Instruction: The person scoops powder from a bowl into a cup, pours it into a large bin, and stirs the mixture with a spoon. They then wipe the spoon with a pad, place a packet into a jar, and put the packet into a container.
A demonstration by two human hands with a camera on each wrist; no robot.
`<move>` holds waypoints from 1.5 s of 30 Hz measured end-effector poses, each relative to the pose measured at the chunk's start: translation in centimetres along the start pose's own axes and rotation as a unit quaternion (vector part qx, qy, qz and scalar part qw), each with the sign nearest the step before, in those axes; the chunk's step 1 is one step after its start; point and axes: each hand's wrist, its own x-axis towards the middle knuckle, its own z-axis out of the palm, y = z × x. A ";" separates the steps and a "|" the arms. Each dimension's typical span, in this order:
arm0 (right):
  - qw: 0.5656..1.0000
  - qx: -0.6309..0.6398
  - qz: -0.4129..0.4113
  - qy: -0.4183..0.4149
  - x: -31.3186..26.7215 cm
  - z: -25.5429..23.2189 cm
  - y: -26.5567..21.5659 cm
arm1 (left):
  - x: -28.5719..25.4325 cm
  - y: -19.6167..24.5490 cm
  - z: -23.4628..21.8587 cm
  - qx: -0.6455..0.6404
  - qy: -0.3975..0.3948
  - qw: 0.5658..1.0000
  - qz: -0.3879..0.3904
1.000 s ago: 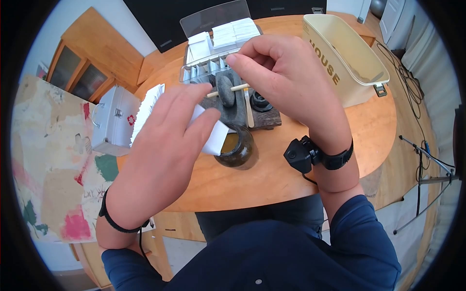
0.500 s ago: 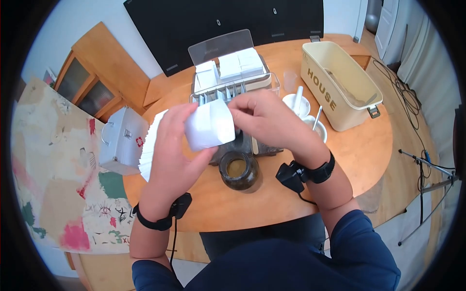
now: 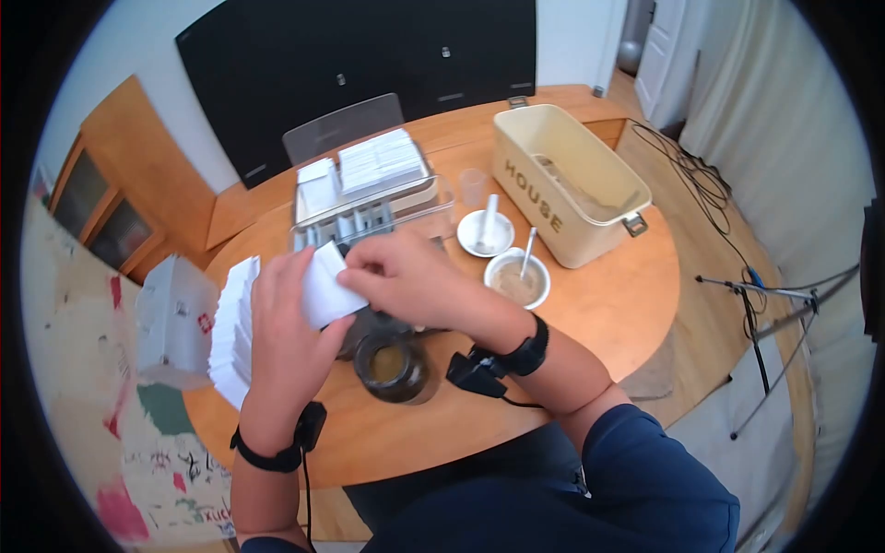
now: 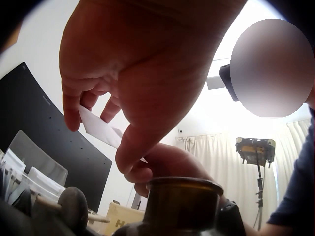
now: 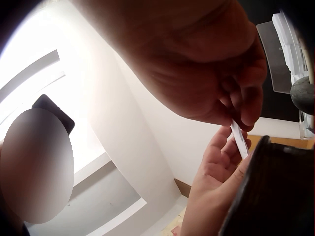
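Observation:
Both hands hold a small white paper packet (image 3: 327,286) above an open dark glass jar (image 3: 391,365) on the round wooden table (image 3: 608,304). My left hand (image 3: 293,323) cradles the packet from the left, thumb and fingers round it. My right hand (image 3: 392,276) pinches its right edge. In the left wrist view the packet (image 4: 101,129) shows between the fingers over the jar's rim (image 4: 184,184). In the right wrist view the packet's edge (image 5: 239,139) sits pinched by the fingertips, beside the dark jar (image 5: 275,191).
A clear organizer box (image 3: 369,198) of white packets stands behind the hands. Two white bowls (image 3: 518,276) with spoons and a cream "HOUSE" tin (image 3: 567,184) are to the right. A fanned stack of white papers (image 3: 230,323) and a white case (image 3: 171,313) lie left.
The head view has pulled back and risen. Both hands came together on the white packet and moved down toward the jar; the right hand went from a wooden stick to the packet.

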 end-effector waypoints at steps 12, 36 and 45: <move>0.964 -0.202 0.009 0.172 -0.1 -3.1 -1.7 | -4.8 -11.2 1.9 -0.551 0.132 0.758 -0.323; 0.749 -0.637 0.001 -0.182 26.7 5.2 8.8 | -9.2 -17.3 9.3 -0.850 0.071 0.363 -0.375; 0.744 -0.647 -0.005 -0.170 27.4 5.9 10.3 | -9.2 -17.3 9.0 -0.850 0.072 0.358 -0.380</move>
